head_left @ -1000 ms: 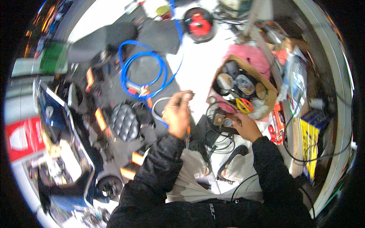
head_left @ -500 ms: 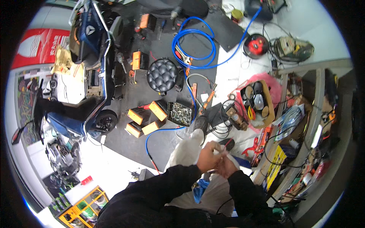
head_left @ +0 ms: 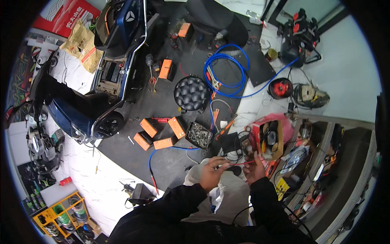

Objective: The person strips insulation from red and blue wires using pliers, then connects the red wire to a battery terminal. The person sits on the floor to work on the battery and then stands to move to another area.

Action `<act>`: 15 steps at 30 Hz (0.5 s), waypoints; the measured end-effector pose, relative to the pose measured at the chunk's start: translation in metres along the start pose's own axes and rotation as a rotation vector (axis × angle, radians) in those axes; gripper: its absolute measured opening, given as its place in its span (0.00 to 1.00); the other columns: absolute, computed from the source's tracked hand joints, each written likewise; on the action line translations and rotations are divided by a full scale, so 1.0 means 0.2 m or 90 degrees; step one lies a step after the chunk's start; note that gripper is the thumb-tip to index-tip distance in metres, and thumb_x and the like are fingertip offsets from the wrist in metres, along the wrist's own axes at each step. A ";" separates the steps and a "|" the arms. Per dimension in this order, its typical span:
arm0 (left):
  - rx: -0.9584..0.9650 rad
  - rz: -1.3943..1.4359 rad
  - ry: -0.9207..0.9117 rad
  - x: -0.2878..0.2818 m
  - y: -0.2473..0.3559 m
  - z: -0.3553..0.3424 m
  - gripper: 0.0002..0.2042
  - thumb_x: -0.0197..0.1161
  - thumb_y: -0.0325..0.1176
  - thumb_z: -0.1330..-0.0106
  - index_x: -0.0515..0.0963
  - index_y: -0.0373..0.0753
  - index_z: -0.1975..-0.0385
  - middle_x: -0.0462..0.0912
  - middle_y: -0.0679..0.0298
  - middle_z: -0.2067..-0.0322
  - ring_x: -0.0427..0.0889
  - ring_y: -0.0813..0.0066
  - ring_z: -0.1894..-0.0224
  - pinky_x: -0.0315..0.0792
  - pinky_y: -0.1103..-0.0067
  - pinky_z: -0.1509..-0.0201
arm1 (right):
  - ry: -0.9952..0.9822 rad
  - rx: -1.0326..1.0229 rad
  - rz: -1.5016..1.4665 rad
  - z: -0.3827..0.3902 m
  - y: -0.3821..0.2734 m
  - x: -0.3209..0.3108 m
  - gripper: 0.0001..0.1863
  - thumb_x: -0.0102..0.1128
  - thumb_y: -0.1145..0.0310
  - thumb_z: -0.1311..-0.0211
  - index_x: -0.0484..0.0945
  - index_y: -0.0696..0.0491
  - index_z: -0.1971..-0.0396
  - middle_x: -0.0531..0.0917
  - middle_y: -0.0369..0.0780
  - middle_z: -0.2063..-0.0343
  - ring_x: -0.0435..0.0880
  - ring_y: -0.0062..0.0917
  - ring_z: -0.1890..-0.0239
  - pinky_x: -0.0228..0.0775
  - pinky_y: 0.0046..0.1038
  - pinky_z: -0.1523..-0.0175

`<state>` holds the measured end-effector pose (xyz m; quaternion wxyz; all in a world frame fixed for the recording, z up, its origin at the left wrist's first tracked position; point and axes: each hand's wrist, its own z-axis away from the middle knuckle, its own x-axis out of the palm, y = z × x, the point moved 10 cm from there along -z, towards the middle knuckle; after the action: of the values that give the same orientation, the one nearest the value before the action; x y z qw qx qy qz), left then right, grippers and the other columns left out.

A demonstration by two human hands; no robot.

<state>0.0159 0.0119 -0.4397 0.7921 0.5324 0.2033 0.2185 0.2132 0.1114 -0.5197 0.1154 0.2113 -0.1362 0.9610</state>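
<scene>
A thin red wire is stretched roughly level between my two hands, above my lap. Its left end is pinched by my left hand, fingers bent and the back of the hand up. My right hand grips the other end between thumb and fingertips. Pale trousers lie beneath both hands, with a small white and blue piece on them. The wire's tips are too small to make out.
Orange battery blocks and a tray of metal parts lie ahead on the dark mat. Beyond are a black tufted stool and a coiled blue hose. A blue scooter stands left; cluttered shelves stand right.
My hands were close together before; now they are apart, my right hand further right, with the red wire drawn out between them. The view has shifted as well.
</scene>
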 end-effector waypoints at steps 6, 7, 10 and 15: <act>-0.164 0.093 0.086 -0.55 -0.21 -0.13 0.08 0.68 0.33 0.30 0.86 0.34 0.60 0.85 0.63 0.65 0.81 0.77 0.62 0.74 0.78 0.55 | -0.029 -0.068 0.149 -0.04 -0.08 0.49 0.12 0.58 0.56 0.24 0.79 0.49 0.55 0.85 0.38 0.66 0.83 0.24 0.69 0.75 0.26 0.67; -0.164 0.074 0.094 -0.62 -0.22 -0.13 0.08 0.69 0.34 0.30 0.86 0.34 0.61 0.84 0.62 0.66 0.81 0.75 0.64 0.74 0.77 0.57 | -0.044 -0.047 0.147 -0.06 -0.06 0.56 0.10 0.58 0.60 0.24 0.79 0.50 0.53 0.86 0.39 0.65 0.86 0.25 0.66 0.78 0.27 0.64; -0.155 -0.014 0.138 -0.81 -0.23 -0.14 0.11 0.70 0.37 0.31 0.84 0.34 0.66 0.82 0.60 0.72 0.79 0.72 0.72 0.73 0.74 0.65 | -0.118 0.001 0.225 -0.15 0.04 0.77 0.09 0.56 0.66 0.24 0.78 0.52 0.51 0.86 0.40 0.61 0.86 0.27 0.63 0.79 0.28 0.59; -0.184 -0.090 0.242 -0.96 -0.22 -0.13 0.15 0.67 0.39 0.29 0.79 0.33 0.72 0.80 0.53 0.75 0.81 0.58 0.73 0.73 0.67 0.67 | -0.149 0.073 0.410 -0.42 0.13 1.04 0.10 0.57 0.67 0.24 0.77 0.51 0.48 0.85 0.41 0.56 0.85 0.27 0.59 0.78 0.30 0.54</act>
<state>-0.1510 -0.0905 -0.4723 0.8211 0.3471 0.3520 0.2853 -0.0089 0.1472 -0.5077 -0.2220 0.2728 -0.1541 0.9234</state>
